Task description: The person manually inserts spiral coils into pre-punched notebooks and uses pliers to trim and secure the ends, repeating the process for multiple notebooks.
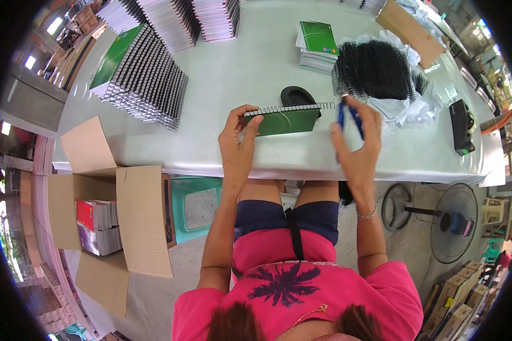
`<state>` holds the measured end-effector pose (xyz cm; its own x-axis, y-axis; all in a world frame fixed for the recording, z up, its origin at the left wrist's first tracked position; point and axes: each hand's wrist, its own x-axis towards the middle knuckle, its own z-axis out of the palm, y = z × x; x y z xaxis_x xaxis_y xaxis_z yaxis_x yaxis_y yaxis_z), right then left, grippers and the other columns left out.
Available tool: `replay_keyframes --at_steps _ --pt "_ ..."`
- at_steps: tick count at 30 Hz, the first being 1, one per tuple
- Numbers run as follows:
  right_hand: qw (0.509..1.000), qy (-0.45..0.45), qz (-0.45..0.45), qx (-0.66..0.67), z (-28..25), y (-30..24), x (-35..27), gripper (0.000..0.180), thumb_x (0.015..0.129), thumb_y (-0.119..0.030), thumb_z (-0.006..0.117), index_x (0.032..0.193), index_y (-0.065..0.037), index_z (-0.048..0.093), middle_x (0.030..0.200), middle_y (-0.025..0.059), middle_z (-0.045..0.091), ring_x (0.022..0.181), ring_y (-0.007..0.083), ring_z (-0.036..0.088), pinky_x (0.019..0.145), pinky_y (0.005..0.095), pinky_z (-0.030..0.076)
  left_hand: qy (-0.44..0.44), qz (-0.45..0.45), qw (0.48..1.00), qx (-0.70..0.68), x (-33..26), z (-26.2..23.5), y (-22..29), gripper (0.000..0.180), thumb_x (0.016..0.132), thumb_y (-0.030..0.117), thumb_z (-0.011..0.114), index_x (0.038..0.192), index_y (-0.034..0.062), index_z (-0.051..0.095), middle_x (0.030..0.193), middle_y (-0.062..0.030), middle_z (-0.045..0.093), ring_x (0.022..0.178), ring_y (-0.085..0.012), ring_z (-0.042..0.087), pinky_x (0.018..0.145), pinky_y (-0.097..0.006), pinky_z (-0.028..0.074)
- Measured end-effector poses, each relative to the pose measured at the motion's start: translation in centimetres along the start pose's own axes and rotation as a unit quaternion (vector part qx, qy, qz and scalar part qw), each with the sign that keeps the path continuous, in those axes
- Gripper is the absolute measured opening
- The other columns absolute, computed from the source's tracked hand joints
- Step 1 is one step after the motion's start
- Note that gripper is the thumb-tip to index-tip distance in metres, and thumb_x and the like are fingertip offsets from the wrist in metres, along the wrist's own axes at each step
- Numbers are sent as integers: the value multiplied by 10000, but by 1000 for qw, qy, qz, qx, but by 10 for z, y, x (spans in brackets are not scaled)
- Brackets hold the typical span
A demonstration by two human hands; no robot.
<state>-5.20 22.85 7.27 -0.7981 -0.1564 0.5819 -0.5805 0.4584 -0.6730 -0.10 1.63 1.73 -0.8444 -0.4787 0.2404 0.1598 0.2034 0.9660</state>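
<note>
- Head view: person seated at a pale grey table, looking down over both forearms.
- Left hand grips the left end of a green spiral notebook; thumb on the cover, fingers curled over the top edge at the wire binding. Notebook lies flat near the table's front edge, roughly in front of the person, wire spine on the far side.
- A stretch of black spiral wire sticks out past the notebook's right end.
- Right hand is raised just right of the notebook, fingers closed round the handles of a blue-handled tool, likely pliers; its tip sits near the protruding wire. Contact between tip and wire cannot be told.
- Black rounded object lies just behind the notebook.
- Heap of loose black wire coils to the far right, resting on clear plastic wrap.
- Short stack of green-covered notebooks behind, centre.
- Long rows of bound notebooks fanned out far left; more stacks beyond at the table's far edge.
- Black tape dispenser at the right table edge.
- Open cardboard box on the floor to the left, holding stacked notebooks.
- Floor fan lower right.
</note>
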Motion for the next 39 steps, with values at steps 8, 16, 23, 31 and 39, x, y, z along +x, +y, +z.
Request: replay_keyframes --at_steps 8,16,23,31,39 --pt "985 -132 -101 44 53 -29 -42 516 747 -162 752 1246 -117 630 1147 170 552 1004 338 569 866 430 480 -10 -5 997 -77 -2 -2 22 246 941 -26 592 1185 -36 614 863 5 593 796 -47 550 732 -193 475" --pt "988 -107 -106 37 67 -29 -48 514 746 -166 747 1243 -100 631 1124 157 557 964 330 577 825 421 495 -37 -11 997 -74 -4 -8 5 229 936 -54 541 1138 -43 648 960 -107 721 946 -132 681 824 -241 535" --pt "921 -224 135 288 62 -31 -50 430 859 -182 703 1240 -37 562 1020 135 617 801 280 643 712 360 537 3 13 1000 -18 -9 1 9 225 922 -74 547 1117 -63 659 998 -101 715 942 -131 674 842 -241 520" --pt "787 -334 274 441 43 -20 -31 325 966 -151 588 1243 3 516 1023 80 582 918 162 606 828 284 485 70 7 997 8 -18 3 21 220 894 -47 623 1104 -29 683 932 -56 715 866 -91 664 802 -232 535" --pt "993 -61 78 -57 12 66 -3 347 854 -85 655 1193 -57 585 1080 153 551 1010 295 554 912 396 437 224 124 966 -42 26 -46 100 282 890 141 740 1133 4 699 817 44 612 707 -26 522 634 -164 386"
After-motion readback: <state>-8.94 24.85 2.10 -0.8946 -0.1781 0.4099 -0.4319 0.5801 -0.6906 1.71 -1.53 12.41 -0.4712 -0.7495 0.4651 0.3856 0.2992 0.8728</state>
